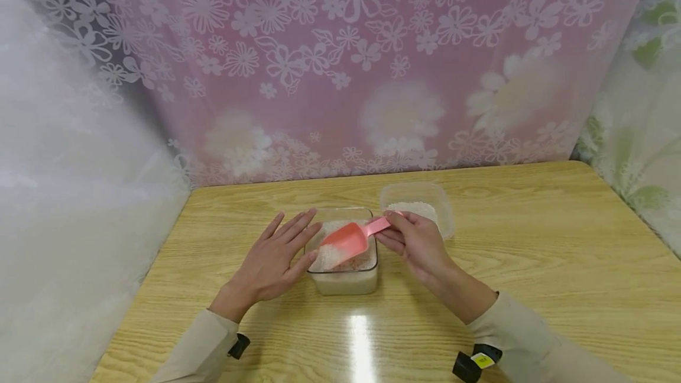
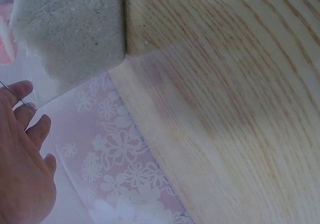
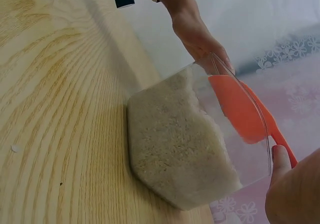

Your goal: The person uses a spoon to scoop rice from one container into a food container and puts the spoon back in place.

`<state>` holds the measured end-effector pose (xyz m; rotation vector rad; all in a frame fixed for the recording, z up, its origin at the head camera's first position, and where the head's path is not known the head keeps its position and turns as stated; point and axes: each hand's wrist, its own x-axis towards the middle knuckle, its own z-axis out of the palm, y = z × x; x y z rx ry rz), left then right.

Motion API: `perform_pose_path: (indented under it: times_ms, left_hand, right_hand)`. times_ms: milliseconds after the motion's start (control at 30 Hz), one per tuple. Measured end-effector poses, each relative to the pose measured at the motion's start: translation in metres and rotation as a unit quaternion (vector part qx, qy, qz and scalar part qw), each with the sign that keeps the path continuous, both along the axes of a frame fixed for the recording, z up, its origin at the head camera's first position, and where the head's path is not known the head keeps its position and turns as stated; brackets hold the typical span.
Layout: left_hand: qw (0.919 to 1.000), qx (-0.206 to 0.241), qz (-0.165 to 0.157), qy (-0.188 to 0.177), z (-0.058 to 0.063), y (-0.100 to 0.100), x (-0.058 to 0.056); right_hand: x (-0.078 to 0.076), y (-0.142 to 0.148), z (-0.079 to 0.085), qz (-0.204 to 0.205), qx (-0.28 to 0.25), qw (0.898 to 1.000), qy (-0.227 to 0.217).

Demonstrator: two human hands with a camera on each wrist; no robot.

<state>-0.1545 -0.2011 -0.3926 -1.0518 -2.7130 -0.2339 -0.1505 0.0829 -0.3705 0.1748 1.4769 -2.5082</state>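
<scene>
Scoop (image 1: 352,240) slants from the right hand (image 1: 425,250), fingers (image 1: 392,244) pinching its handle (image 1: 378,226).

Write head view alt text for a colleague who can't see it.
The right hand holds a pink scoop of pale grains at the mouth of a clear box of grains, the left hand at its left rim. Another clear container stands behind, on the table.

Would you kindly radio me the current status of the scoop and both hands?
Right hand grips scoop, rice at its tip. Left hand at container rim. Nothing visibly blocking.
</scene>
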Motion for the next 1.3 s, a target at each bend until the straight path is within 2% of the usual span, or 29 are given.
perform_pose_path:
  times_ms: [200, 400, 733, 1000, 1300]
  left_hand:
    - [1.0, 0.004, -0.002, -0.001, 0.0, 0.0, 0.0]
    - [1.0, 0.0, -0.001, -0.001, 0.0, 0.0, 0.0]
    - [0.9999, 0.009, -0.001, -0.01, 0.0, 0.0, 0.0]
    - [0.9998, 0.014, 0.0, -0.012, -0.001, 0.0, 0.0]
    - [0.9996, 0.023, -0.002, -0.018, -0.001, 0.0, 0.001]
  right_hand:
    - [-0.001, 0.007, 0.0, -0.003, -0.027, 1.0, -0.006]
    - [-0.004, 0.014, 0.004, 0.014, -0.083, 0.996, -0.018]
    - [-0.008, 0.031, 0.013, 0.021, -0.143, 0.99, -0.009]
    - [-0.013, 0.06, 0.018, 0.013, -0.201, 0.979, -0.021]
    - [-0.016, 0.101, 0.014, -0.005, -0.247, 0.969, -0.023]
